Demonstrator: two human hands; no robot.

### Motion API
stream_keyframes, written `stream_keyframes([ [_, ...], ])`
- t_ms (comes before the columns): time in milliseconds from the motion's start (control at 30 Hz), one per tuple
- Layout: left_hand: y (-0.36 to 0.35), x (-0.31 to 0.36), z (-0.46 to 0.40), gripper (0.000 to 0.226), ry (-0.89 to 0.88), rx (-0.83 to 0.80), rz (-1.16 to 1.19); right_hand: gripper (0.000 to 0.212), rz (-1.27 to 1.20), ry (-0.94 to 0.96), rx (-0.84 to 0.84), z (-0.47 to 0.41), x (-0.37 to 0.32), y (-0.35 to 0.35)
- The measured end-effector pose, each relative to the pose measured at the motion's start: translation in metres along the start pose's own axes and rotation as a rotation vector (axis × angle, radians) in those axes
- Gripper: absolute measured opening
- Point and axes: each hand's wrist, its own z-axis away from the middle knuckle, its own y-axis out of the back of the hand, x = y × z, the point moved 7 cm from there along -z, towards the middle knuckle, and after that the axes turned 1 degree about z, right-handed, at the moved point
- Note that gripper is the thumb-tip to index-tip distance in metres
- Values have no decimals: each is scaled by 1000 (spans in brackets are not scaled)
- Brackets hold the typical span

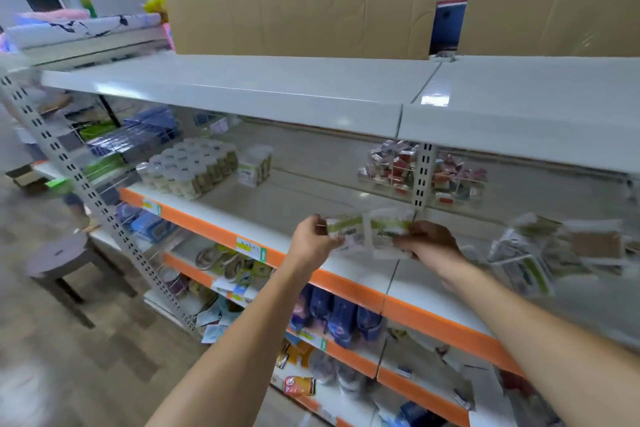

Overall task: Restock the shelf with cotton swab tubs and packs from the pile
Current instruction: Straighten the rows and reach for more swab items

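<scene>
Far left, a dark round stool [60,255] stands on the floor beside the shelving. On the orange-edged shelf [221,234], toward its left, sits a block of white-lidded cotton swab tubs [188,165], with a small group of clear swab boxes [255,165] just beside it. Near the middle, a person's two bare arms reach over the shelf. The left hand [311,241] pinches a small white pack with a green band [346,230] by its left edge. The right hand [427,241] grips a second matching pack [389,232], fingers curled round its right side. The two packs are side by side, touching, held just above the shelf front. Behind them, small red and silver boxes [420,170] fill a clear tray. Far right, a blurred pile of swab packs [550,253] lies on the shelf.
</scene>
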Motion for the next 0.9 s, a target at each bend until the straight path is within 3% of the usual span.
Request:
stream_keyframes([
  [300, 67, -27, -22, 27, 15, 48, -2, 16, 11, 20, -19, -20, -28, -74],
  [533, 113, -54, -42, 42, 60, 109, 49, 22, -22, 8, -79, -45, -45, -133],
  [900, 206, -107, -114, 44, 147, 188, 67, 7, -49, 54, -45, -114, -79, -235],
])
